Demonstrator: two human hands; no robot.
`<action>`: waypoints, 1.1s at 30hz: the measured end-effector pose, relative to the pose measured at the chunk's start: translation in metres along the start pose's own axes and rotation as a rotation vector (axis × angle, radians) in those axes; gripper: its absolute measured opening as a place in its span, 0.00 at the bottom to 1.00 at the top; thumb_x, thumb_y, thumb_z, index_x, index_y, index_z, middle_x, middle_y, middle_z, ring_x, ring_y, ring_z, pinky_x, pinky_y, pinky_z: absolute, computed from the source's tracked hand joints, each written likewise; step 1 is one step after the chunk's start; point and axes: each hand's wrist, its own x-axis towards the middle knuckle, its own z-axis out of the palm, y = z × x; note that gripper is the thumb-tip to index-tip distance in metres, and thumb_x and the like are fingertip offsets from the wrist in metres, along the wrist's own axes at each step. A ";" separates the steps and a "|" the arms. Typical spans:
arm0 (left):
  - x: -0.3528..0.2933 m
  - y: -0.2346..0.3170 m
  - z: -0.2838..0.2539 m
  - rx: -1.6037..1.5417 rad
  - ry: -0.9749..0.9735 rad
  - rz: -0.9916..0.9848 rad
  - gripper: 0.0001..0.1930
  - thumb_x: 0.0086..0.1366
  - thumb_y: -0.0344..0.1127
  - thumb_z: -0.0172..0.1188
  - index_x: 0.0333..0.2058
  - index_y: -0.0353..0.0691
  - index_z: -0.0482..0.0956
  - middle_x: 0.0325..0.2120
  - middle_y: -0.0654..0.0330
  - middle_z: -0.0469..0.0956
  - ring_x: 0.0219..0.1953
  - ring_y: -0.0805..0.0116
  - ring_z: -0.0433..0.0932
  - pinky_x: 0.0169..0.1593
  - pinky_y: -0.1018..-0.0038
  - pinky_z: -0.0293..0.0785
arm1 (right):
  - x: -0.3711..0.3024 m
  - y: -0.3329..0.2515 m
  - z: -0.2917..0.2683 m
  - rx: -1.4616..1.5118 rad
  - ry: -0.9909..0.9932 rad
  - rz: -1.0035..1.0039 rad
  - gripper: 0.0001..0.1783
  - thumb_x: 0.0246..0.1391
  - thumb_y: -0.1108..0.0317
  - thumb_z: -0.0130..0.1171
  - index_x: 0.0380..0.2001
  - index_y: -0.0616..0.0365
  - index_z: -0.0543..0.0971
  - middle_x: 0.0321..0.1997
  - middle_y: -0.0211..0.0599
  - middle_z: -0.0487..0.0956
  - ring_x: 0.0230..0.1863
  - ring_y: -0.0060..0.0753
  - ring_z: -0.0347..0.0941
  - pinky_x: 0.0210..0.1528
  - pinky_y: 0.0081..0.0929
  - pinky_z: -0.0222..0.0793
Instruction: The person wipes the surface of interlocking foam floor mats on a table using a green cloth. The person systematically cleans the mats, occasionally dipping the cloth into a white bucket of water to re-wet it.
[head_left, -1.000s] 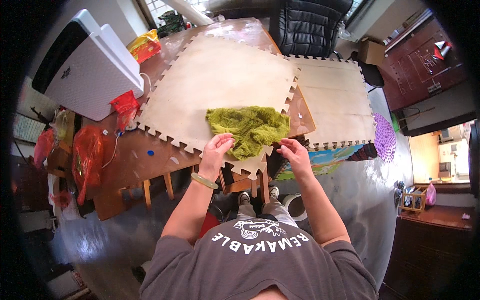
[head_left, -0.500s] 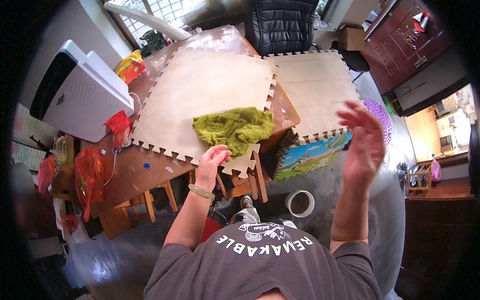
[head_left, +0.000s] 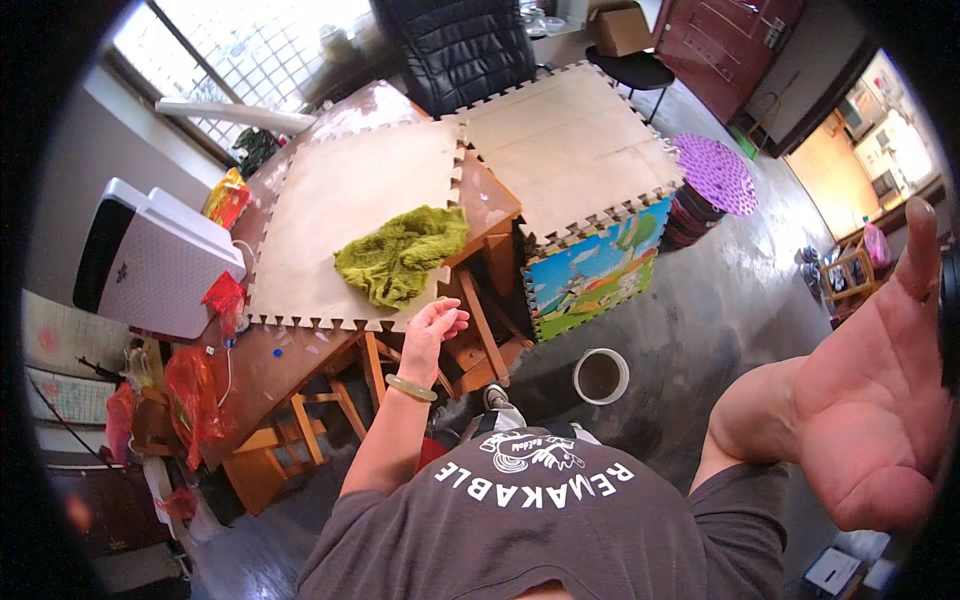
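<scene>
A crumpled green cloth (head_left: 402, 255) lies on a cream foam mat (head_left: 350, 190) with toothed edges, which rests on a brown table (head_left: 255, 385). Just below the cloth, at the mat's near edge, hovers my left hand (head_left: 436, 332), a bangle on its wrist. Its fingers are loosely curved and hold nothing that I can see. Raised close to the camera at the far right is my right hand (head_left: 870, 420), palm showing and thumb stretched out. Some of its fingers run into the dark rim. No object shows in it.
Right of the table, a second cream mat (head_left: 570, 140) lies above a colourful picture panel (head_left: 600, 265). A white bucket (head_left: 622, 385) of murky liquid stands on the floor. Wooden stools (head_left: 300, 425) are under the table edge. A black chair (head_left: 455, 50) is behind; a purple perforated disc (head_left: 718, 172) is at right.
My right hand has swung from beside the second mat out to the far right, nearer the camera. The view has turned rightward. The left hand stays near the cloth, which keeps its place on the mat.
</scene>
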 end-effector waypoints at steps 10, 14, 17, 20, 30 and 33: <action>-0.053 -0.028 0.114 0.057 -0.131 -0.033 0.10 0.69 0.33 0.51 0.47 0.37 0.74 0.38 0.59 0.80 0.38 0.72 0.78 0.44 0.76 0.72 | -0.030 -0.082 -0.134 -0.116 0.108 0.048 0.28 0.61 0.51 0.53 0.52 0.64 0.71 0.58 0.57 0.70 0.55 0.42 0.71 0.51 0.34 0.67; -0.063 -0.033 0.170 0.103 -0.207 -0.089 0.10 0.69 0.33 0.52 0.46 0.36 0.75 0.38 0.58 0.80 0.38 0.72 0.78 0.45 0.76 0.73 | -0.045 -0.108 -0.173 -0.208 0.179 0.169 0.28 0.60 0.50 0.54 0.51 0.64 0.72 0.57 0.55 0.71 0.56 0.40 0.70 0.51 0.33 0.67; -0.063 -0.029 0.205 0.121 -0.331 -0.077 0.11 0.69 0.33 0.52 0.47 0.36 0.75 0.38 0.59 0.80 0.39 0.72 0.78 0.46 0.77 0.73 | -0.069 -0.115 -0.181 -0.244 0.233 0.358 0.27 0.60 0.49 0.54 0.50 0.64 0.72 0.57 0.54 0.71 0.56 0.39 0.70 0.51 0.33 0.66; -0.057 -0.014 0.227 0.206 -0.405 -0.042 0.12 0.69 0.33 0.53 0.48 0.35 0.74 0.38 0.59 0.80 0.39 0.73 0.78 0.46 0.77 0.73 | -0.104 -0.110 -0.176 -0.239 0.217 0.552 0.27 0.60 0.49 0.55 0.50 0.64 0.73 0.56 0.52 0.72 0.56 0.37 0.69 0.50 0.32 0.66; -0.011 -0.023 0.222 0.195 -0.473 -0.021 0.10 0.68 0.32 0.55 0.43 0.34 0.76 0.36 0.58 0.80 0.38 0.71 0.79 0.48 0.76 0.73 | -0.151 -0.109 -0.144 -0.185 0.235 1.033 0.14 0.63 0.66 0.54 0.48 0.62 0.74 0.49 0.38 0.76 0.46 0.26 0.75 0.51 0.24 0.68; -0.001 -0.025 0.200 0.195 -0.450 -0.030 0.07 0.68 0.33 0.54 0.36 0.36 0.77 0.36 0.58 0.81 0.37 0.73 0.78 0.47 0.76 0.72 | -0.161 -0.102 -0.122 -0.163 0.230 1.148 0.11 0.62 0.71 0.54 0.46 0.62 0.76 0.41 0.34 0.78 0.42 0.22 0.76 0.47 0.20 0.69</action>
